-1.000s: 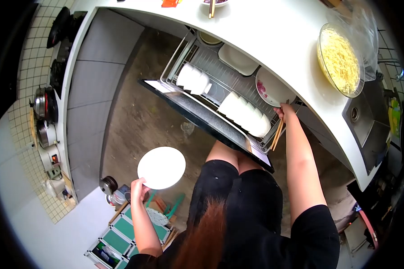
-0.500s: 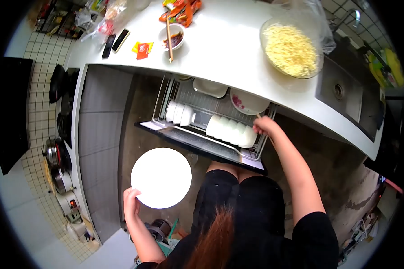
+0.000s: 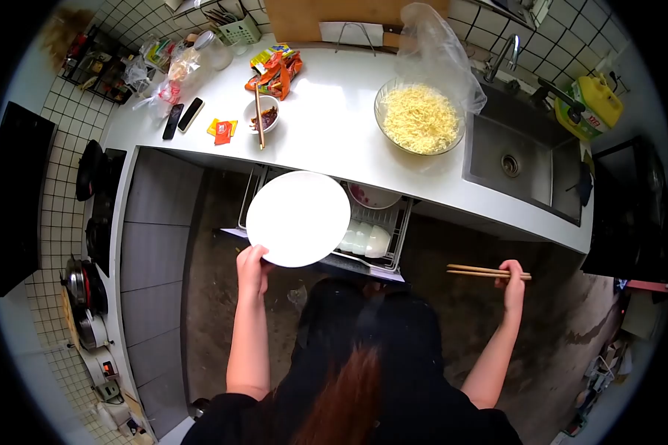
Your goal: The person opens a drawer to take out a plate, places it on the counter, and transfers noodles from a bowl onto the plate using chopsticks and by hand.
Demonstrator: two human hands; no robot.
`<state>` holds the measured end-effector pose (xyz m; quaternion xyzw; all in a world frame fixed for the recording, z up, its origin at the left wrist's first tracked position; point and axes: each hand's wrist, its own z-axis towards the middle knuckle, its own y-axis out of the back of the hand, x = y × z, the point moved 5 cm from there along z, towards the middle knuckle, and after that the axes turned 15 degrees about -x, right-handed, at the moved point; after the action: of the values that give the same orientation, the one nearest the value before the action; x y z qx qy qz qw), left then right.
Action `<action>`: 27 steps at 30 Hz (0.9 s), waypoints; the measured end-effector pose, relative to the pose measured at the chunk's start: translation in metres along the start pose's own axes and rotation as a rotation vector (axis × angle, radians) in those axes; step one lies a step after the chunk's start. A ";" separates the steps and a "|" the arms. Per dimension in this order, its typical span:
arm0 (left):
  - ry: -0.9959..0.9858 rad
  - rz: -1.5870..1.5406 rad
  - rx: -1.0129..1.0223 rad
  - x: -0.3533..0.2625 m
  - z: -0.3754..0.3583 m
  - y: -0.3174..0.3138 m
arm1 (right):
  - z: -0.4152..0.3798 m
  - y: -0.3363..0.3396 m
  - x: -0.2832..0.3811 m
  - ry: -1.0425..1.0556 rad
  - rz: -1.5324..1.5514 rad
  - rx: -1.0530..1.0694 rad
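A large white plate (image 3: 298, 219) is gripped at its lower left edge by my left hand (image 3: 253, 271). It hangs in front of the counter, hiding part of the pulled-out dish drawer (image 3: 403, 233). Out to the right, over the floor, my right hand (image 3: 511, 279) is closed around a pair of wooden chopsticks (image 3: 471, 271) that point left. White bowls (image 3: 369, 239) stand in a row in the drawer, and a bowl with a pink pattern (image 3: 374, 195) lies behind them.
On the white counter (image 3: 334, 133) stand a glass bowl of pale shredded food (image 3: 421, 119) and a small bowl of dark sauce (image 3: 266, 116) with chopsticks across it. Two phones (image 3: 191, 115), small packets (image 3: 222, 132) and orange bags (image 3: 276, 74) lie leftward. A sink (image 3: 523, 159) is right.
My left hand has raised the plate up and right, across the drawer. My right hand has left the drawer, moving right and down with the chopsticks. The drawer now looks pushed further in.
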<state>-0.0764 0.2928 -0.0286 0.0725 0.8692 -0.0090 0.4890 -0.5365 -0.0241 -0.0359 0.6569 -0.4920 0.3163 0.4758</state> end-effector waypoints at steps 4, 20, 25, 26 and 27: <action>0.032 -0.040 0.088 -0.001 0.010 -0.042 | -0.012 0.005 0.046 0.076 0.219 -0.031; 0.016 0.021 0.151 0.015 0.119 -0.134 | 0.041 -0.121 0.160 0.223 0.618 -0.125; -0.042 0.096 0.151 0.020 0.152 -0.153 | 0.074 -0.180 0.177 0.205 0.430 -0.142; -0.054 0.099 0.149 0.020 0.156 -0.157 | 0.079 -0.188 0.179 0.218 0.395 -0.137; -0.073 0.097 0.148 0.019 0.159 -0.161 | 0.086 -0.195 0.182 0.236 0.365 -0.129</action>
<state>0.0275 0.1215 -0.1365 0.1498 0.8432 -0.0521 0.5136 -0.2987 -0.1551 0.0335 0.4834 -0.5630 0.4397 0.5060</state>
